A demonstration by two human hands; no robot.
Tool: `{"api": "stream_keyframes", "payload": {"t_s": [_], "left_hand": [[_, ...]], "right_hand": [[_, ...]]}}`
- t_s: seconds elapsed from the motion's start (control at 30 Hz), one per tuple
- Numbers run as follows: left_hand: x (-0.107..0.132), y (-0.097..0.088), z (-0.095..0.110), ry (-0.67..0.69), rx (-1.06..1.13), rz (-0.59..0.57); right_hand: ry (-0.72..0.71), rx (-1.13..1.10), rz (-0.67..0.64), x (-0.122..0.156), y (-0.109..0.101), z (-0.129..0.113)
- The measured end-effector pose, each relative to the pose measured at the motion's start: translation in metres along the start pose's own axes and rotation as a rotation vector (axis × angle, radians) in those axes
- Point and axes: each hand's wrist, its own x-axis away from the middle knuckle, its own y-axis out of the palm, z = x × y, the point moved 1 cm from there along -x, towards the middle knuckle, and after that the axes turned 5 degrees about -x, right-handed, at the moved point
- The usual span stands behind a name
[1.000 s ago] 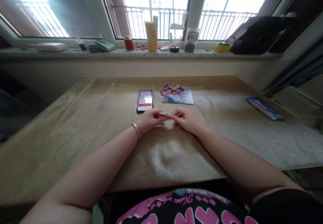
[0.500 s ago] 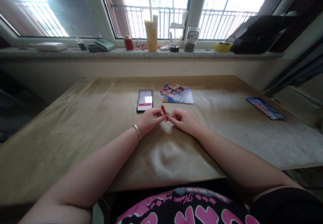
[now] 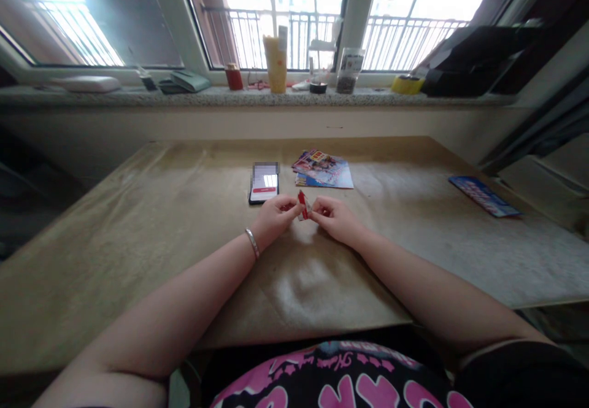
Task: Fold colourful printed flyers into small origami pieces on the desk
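Both my hands meet over the middle of a table covered in brown paper (image 3: 138, 224). My left hand (image 3: 272, 219), with a silver bangle on its wrist, and my right hand (image 3: 335, 218) pinch a small red and white folded paper piece (image 3: 302, 205) between their fingertips. The piece stands nearly upright between the two hands. A phone (image 3: 264, 183) with a lit screen lies just beyond my left hand. A small stack of colourful printed sheets (image 3: 323, 170) lies beyond my right hand.
A blue and red printed strip (image 3: 483, 197) lies near the table's right edge. The stone windowsill (image 3: 138, 97) behind holds a yellow cup (image 3: 277, 64), a red container (image 3: 234, 79), a jar (image 3: 346, 73), yellow tape (image 3: 406, 85) and a black machine (image 3: 473, 58).
The red and white piece lay flat between my fingers a second ago; it is now turned up on end. Both hands stayed in the same place.
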Motion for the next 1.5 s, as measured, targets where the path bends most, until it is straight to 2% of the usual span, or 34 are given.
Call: {"api": "stream_keyframes", "payload": {"t_s": [0.1, 0.23, 0.47, 0.63, 0.77, 0.97, 1.33, 1.5], "left_hand": [[0.0, 0.0, -0.002, -0.032, 0.031, 0.087], [0.001, 0.0, -0.004, -0.04, 0.036, 0.119], [0.002, 0.001, 0.003, -0.011, 0.115, 0.053], [0.002, -0.001, 0.003, 0.02, 0.046, 0.077], [0.001, -0.001, -0.001, 0.045, 0.046, 0.082], [-0.001, 0.003, -0.003, 0.052, 0.156, -0.015], [-0.001, 0.002, -0.004, 0.025, 0.172, 0.059], [-0.001, 0.004, -0.004, 0.022, 0.282, 0.032]], "right_hand": [[0.038, -0.012, -0.057, 0.0, 0.002, 0.004], [0.049, 0.065, -0.052, 0.0, 0.003, 0.007], [0.008, 0.102, -0.024, 0.002, 0.004, 0.005], [-0.002, 0.129, -0.024, 0.002, 0.003, 0.003], [-0.058, 0.177, 0.047, 0.002, 0.0, 0.001], [-0.175, 0.234, 0.139, 0.003, -0.005, 0.001], [-0.268, 0.347, 0.148, 0.005, -0.005, -0.004], [-0.272, 0.341, 0.134, 0.005, -0.005, -0.004]]}}
